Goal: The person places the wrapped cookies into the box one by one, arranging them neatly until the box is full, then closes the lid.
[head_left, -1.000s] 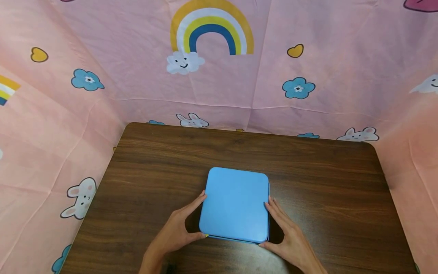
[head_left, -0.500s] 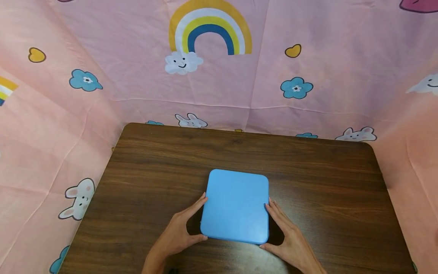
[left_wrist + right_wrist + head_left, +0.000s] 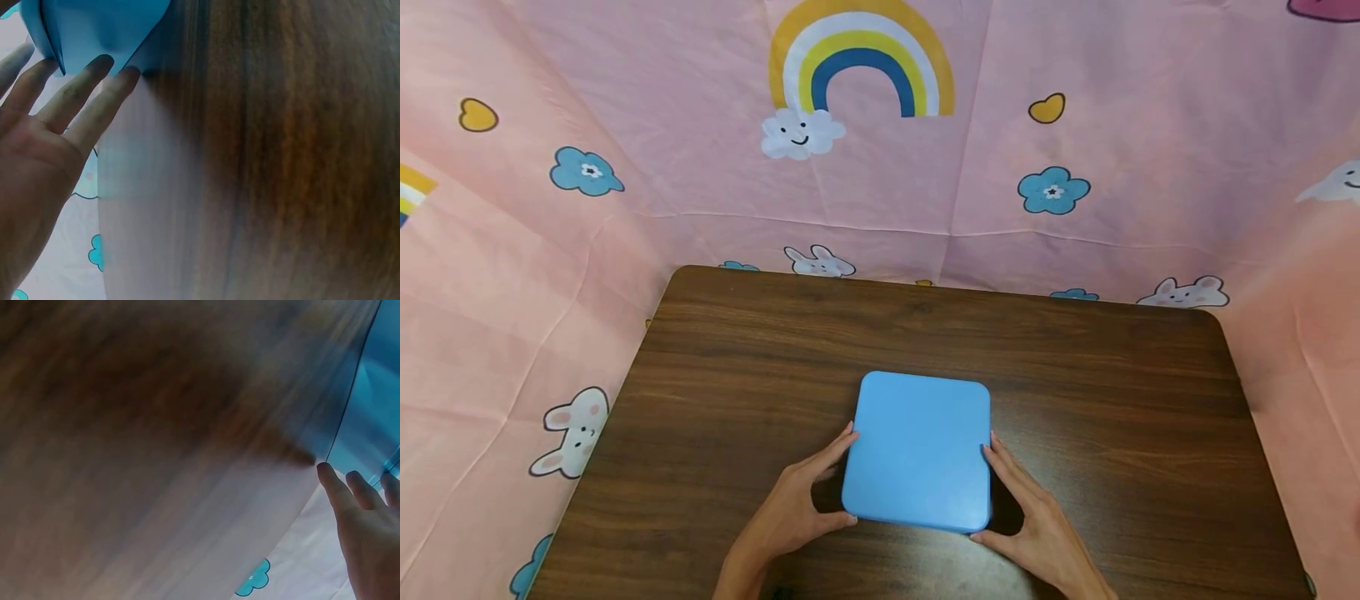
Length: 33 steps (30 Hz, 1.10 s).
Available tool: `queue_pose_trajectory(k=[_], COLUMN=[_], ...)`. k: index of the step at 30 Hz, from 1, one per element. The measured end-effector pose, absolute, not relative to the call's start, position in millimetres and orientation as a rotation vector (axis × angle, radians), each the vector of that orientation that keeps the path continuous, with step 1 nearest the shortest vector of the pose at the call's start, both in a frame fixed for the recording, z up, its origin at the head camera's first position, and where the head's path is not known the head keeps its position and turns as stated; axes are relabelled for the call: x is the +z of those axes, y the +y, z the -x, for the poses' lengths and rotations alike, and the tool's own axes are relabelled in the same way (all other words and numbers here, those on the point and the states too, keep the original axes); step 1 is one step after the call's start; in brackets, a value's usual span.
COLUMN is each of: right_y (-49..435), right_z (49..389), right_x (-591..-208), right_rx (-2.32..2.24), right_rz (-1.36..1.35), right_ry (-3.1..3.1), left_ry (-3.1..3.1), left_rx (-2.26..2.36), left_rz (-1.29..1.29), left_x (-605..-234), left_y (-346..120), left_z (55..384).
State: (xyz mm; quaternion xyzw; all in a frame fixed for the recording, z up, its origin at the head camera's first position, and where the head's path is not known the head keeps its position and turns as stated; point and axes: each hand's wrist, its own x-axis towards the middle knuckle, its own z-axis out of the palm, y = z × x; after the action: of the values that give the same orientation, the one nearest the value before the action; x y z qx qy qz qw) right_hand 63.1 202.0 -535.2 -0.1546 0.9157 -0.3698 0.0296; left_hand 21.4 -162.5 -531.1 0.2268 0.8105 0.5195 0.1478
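Observation:
A light blue square box [image 3: 917, 450] with rounded corners lies on the dark wooden table, its smooth lid facing up. My left hand [image 3: 793, 504] holds its near left corner, fingertips along the left side and thumb at the front edge. Across from it, my right hand [image 3: 1037, 525] holds the near right corner the same way. In the left wrist view, long fingers [image 3: 75, 100] reach the box side [image 3: 94, 31], where a dark seam runs below the lid. Fingertips of the right hand [image 3: 369, 531] touch the box side [image 3: 369, 419] in the right wrist view. The box's contents are hidden.
The brown wood-grain table [image 3: 737, 358] has rounded far corners. A pink cloth [image 3: 880, 192] printed with rainbows, rabbits and flowers hangs behind it and along both sides. A small dark object [image 3: 782, 593] shows at the bottom edge beside the left wrist.
The lid has shifted slightly rightward and now lines up over the box; the rim showing at its right and front edges is covered. Both hands have moved slightly with it.

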Motion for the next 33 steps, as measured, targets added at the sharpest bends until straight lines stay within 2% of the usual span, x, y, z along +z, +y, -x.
queue_pose_trajectory(k=[11, 33], right_y=[203.9, 205.1], right_z=[-61.7, -57.6], right_x=[-538.6, -540.9], right_rx=[-1.14, -1.171], right_rz=[0.472, 0.49], right_ry=[2.801, 2.797], left_ry=[2.243, 2.204], left_rx=[1.535, 1.597], left_rz=[-0.584, -0.625], left_x=[-536.9, -542.5], left_y=[-164.0, -162.2], left_z=[-19.5, -13.7])
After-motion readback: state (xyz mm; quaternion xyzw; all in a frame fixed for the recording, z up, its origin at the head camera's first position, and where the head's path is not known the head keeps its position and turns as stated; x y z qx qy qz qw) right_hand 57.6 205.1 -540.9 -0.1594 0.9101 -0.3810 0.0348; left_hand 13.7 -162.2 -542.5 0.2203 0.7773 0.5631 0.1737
